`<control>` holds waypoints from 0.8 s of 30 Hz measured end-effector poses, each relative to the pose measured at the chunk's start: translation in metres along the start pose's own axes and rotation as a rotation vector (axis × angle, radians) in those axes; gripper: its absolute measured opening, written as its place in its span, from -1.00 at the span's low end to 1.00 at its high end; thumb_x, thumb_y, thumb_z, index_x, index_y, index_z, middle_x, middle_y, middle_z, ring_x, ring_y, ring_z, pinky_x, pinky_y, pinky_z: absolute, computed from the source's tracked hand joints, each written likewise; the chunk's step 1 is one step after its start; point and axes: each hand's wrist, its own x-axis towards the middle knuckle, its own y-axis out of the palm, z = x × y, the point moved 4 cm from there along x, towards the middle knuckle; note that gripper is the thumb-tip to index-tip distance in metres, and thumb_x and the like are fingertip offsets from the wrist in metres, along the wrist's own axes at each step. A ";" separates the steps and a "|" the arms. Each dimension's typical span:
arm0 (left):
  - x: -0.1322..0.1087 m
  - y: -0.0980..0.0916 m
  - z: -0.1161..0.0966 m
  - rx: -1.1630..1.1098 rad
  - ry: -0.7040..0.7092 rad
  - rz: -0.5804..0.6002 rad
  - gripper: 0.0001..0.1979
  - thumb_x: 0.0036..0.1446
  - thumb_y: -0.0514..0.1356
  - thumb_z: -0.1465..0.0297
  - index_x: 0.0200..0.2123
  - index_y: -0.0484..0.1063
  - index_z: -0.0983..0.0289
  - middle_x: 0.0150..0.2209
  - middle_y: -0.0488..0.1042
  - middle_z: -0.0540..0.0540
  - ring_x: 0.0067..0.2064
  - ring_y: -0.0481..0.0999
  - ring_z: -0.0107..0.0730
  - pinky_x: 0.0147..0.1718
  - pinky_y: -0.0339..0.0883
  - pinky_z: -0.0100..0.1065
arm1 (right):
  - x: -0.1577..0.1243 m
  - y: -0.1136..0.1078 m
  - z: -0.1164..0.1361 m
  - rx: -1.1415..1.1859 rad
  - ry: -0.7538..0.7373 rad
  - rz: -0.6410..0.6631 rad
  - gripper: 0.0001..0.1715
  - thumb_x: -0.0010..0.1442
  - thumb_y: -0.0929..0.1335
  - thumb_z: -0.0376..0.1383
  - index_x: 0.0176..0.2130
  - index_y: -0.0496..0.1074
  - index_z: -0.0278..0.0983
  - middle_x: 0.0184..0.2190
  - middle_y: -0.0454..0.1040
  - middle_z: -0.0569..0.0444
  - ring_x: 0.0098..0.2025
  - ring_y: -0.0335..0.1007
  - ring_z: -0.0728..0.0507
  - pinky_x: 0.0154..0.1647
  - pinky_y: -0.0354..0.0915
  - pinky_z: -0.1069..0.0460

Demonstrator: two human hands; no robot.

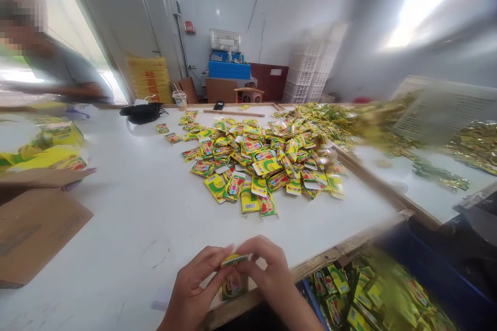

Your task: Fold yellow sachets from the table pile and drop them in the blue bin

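Note:
Near the table's front edge, my left hand (200,282) and my right hand (267,264) come together, both closed on one small yellow-and-green printed box (234,285). Fingers of both hands meet at its upper end and cover part of it. Beyond them a heap of similar small printed boxes (266,158) spreads over the white table (128,227). Several in the heap have white flaps standing out. Below the table edge on the right, a blue bin (438,269) holds many more of these boxes.
A cardboard box (42,232) stands at the left. Shiny gold packets (330,114) lie at the right behind a wooden strip (368,181), beside a tilted white basket (438,108). Another person (66,67) is at the far left. A black object (142,113) and a cup (180,99) stand at the back.

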 end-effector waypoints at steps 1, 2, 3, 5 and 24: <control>-0.001 0.001 -0.002 0.008 0.017 0.009 -0.57 0.18 0.22 0.49 0.07 0.46 -0.04 -0.15 0.55 0.05 -0.15 0.56 -0.26 -0.16 0.49 -0.32 | -0.003 0.002 0.000 -0.001 -0.024 -0.015 -0.74 0.10 0.45 -0.45 -0.21 0.58 -0.14 -0.27 0.53 0.09 -0.23 0.45 -0.12 -0.24 0.35 0.04; -0.003 0.002 -0.004 0.013 0.031 0.020 -0.59 0.18 0.21 0.50 0.03 0.49 -0.04 -0.15 0.54 0.05 -0.13 0.56 -0.25 -0.16 0.48 -0.32 | -0.007 0.004 0.001 -0.003 -0.044 -0.027 -0.73 0.11 0.44 -0.46 -0.20 0.58 -0.13 -0.26 0.53 0.08 -0.22 0.44 -0.12 -0.21 0.35 0.03; -0.004 0.002 -0.005 0.013 0.038 0.030 -0.61 0.19 0.20 0.51 0.01 0.51 -0.05 -0.15 0.54 0.04 -0.12 0.55 -0.26 -0.15 0.47 -0.32 | -0.010 0.006 0.002 -0.005 -0.059 -0.033 -0.72 0.13 0.43 -0.47 -0.20 0.58 -0.13 -0.25 0.53 0.08 -0.20 0.44 -0.12 -0.18 0.35 0.03; -0.006 0.002 -0.007 0.008 0.040 0.037 -0.61 0.20 0.19 0.52 0.00 0.50 -0.06 -0.15 0.53 0.03 -0.13 0.55 -0.28 -0.16 0.47 -0.34 | -0.014 0.008 0.003 -0.006 -0.064 -0.037 -0.72 0.13 0.42 -0.48 -0.22 0.58 -0.12 -0.25 0.52 0.09 -0.19 0.43 -0.13 -0.15 0.35 0.02; -0.010 0.031 0.003 -0.236 -0.381 0.021 -0.59 0.25 0.11 0.20 0.14 0.33 0.10 0.15 0.43 0.09 0.14 0.43 -0.11 0.09 0.34 -0.21 | -0.004 -0.002 0.023 -0.241 -0.123 0.130 -0.70 0.19 0.36 -0.49 -0.15 0.54 -0.14 -0.15 0.48 0.06 -0.10 0.42 -0.10 -0.06 0.32 0.04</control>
